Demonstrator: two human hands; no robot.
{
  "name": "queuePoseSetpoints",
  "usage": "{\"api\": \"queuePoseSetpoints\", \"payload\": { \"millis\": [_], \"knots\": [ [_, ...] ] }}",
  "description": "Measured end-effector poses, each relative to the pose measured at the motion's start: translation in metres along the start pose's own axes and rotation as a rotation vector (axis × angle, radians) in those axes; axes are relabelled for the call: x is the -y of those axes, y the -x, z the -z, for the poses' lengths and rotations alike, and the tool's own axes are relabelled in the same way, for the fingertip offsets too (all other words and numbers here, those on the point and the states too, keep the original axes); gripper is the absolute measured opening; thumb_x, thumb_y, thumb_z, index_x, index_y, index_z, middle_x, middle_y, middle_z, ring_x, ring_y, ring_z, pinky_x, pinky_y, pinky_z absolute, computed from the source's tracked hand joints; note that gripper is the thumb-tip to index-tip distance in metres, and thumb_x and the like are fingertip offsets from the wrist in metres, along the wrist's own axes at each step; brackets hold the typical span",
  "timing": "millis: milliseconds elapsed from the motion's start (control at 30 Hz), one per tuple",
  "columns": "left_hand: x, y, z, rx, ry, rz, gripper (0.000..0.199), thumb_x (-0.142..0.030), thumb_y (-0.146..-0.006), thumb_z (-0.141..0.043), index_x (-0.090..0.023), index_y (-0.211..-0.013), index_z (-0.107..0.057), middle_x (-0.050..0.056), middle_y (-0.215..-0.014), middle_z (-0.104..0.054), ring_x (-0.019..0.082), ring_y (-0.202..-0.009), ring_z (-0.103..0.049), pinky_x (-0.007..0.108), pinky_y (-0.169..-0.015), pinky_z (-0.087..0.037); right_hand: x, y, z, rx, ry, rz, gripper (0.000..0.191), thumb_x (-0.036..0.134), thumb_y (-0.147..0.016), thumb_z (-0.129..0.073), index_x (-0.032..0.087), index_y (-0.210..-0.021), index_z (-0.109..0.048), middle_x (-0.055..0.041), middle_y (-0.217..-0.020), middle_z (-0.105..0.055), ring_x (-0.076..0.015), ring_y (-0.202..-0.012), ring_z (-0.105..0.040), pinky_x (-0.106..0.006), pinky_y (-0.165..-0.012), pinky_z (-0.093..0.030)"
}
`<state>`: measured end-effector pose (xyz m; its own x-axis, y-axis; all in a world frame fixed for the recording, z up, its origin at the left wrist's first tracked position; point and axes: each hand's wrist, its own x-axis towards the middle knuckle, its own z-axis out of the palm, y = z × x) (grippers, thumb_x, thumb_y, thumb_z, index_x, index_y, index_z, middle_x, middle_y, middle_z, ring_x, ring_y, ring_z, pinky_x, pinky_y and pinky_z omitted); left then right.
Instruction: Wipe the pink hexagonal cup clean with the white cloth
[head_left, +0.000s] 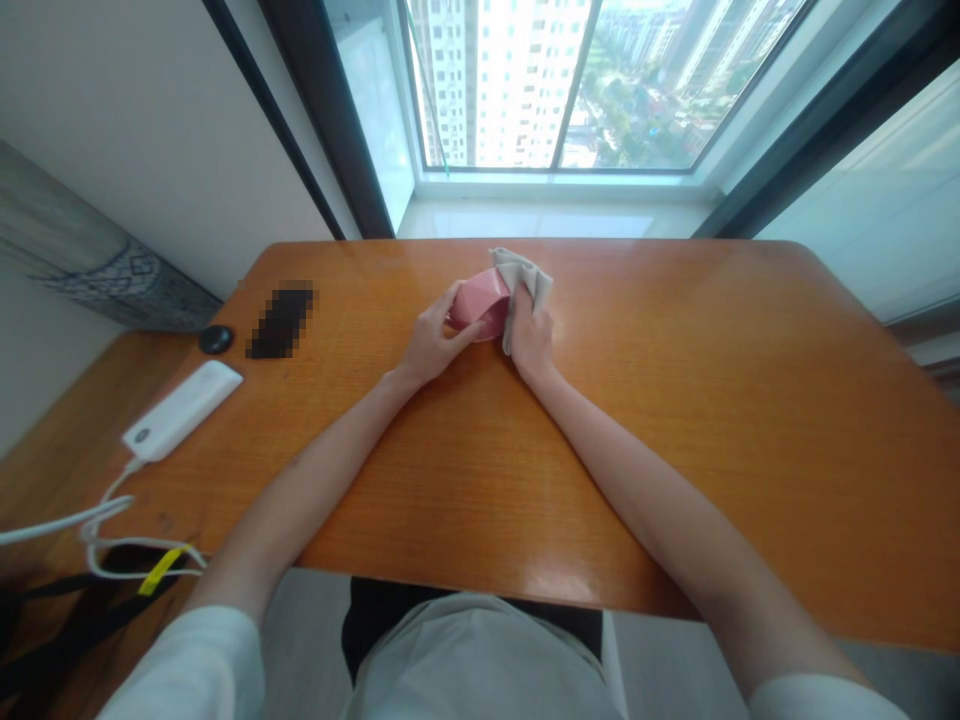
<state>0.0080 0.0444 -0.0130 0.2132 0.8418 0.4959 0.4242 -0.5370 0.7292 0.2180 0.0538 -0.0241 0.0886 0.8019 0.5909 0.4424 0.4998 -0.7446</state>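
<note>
A pink, faceted object [482, 298], which looks like a small bowl or cup, is tilted on its side above the far middle of the table. My left hand [437, 338] grips it from the left, thumb along the near side and fingers behind. My right hand [533, 338] is closed on a pale grey cloth [526, 272] and presses it against the right side of the pink object. Part of the cloth sticks up above my right fingers. The inside of the pink object is mostly hidden by the cloth and hand.
The wooden table [675, 420] reaches to a window. On its left side lie a white power strip [182, 410] with cables, a round black object [216, 340] and a blurred-out dark rectangle [280, 322]. Black straps with a yellow tag [162, 570] hang at the lower left.
</note>
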Motion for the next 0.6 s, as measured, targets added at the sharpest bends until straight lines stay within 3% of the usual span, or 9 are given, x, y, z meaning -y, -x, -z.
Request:
{"api": "queuePoseSetpoints", "payload": {
  "millis": [67,100,233,333,500,600],
  "knots": [
    [0.000,0.000,0.002,0.002,-0.011,-0.001,0.087,-0.069,-0.101,-0.084,-0.015,-0.167,-0.063,0.021,-0.155,-0.078,0.036,-0.134,-0.080,0.048,-0.118,-0.065,-0.005,-0.003,0.000,-0.019,-0.063,-0.190,0.070,0.071,-0.123,-0.026,0.031,-0.141,-0.079,-0.0071,-0.128,-0.087,-0.0344,-0.123,-0.085,-0.064,-0.114,-0.070],
    [0.001,0.001,0.002,0.003,-0.009,-0.003,0.086,-0.068,-0.102,-0.083,-0.015,-0.167,-0.063,0.021,-0.154,-0.079,0.036,-0.133,-0.080,0.048,-0.117,-0.065,-0.005,-0.003,0.000,-0.030,-0.086,-0.224,0.068,0.073,-0.122,-0.028,0.032,-0.140,-0.080,-0.0050,-0.126,-0.088,-0.0339,-0.123,-0.085,-0.063,-0.114,-0.071],
    [0.005,0.002,0.002,0.043,0.037,0.014,0.083,-0.068,-0.103,-0.081,-0.019,-0.167,-0.059,0.018,-0.146,-0.082,0.030,-0.119,-0.083,0.043,-0.106,-0.068,0.007,0.001,0.001,-0.046,-0.090,-0.017,0.057,0.063,-0.124,-0.034,0.037,-0.162,-0.068,-0.0050,-0.162,-0.078,-0.0297,-0.156,-0.072,-0.059,-0.135,-0.058],
    [0.004,0.003,-0.001,0.098,0.091,0.007,0.078,-0.066,-0.104,-0.080,-0.023,-0.165,-0.056,0.015,-0.138,-0.083,0.027,-0.111,-0.083,0.041,-0.101,-0.068,0.016,0.005,0.007,-0.083,-0.010,0.130,0.055,0.053,-0.124,-0.037,0.034,-0.169,-0.062,-0.0090,-0.176,-0.068,-0.0281,-0.168,-0.062,-0.058,-0.143,-0.049],
    [0.002,0.002,-0.006,0.191,0.047,-0.030,0.053,-0.056,-0.102,-0.083,-0.021,-0.135,-0.063,0.009,-0.111,-0.083,0.026,-0.095,-0.080,0.040,-0.089,-0.065,0.030,0.012,0.016,-0.009,0.226,0.319,0.054,0.048,-0.119,-0.048,0.035,-0.170,-0.063,-0.0084,-0.182,-0.062,-0.0388,-0.175,-0.050,-0.068,-0.144,-0.044],
    [0.002,0.002,-0.005,0.129,0.045,-0.058,0.052,-0.056,-0.100,-0.084,-0.021,-0.134,-0.066,0.011,-0.120,-0.082,0.027,-0.100,-0.077,0.042,-0.092,-0.065,0.038,0.016,0.017,0.067,0.292,0.352,0.057,0.049,-0.115,-0.056,0.037,-0.170,-0.064,-0.0063,-0.184,-0.059,-0.0459,-0.179,-0.042,-0.077,-0.145,-0.036]
  ]
}}
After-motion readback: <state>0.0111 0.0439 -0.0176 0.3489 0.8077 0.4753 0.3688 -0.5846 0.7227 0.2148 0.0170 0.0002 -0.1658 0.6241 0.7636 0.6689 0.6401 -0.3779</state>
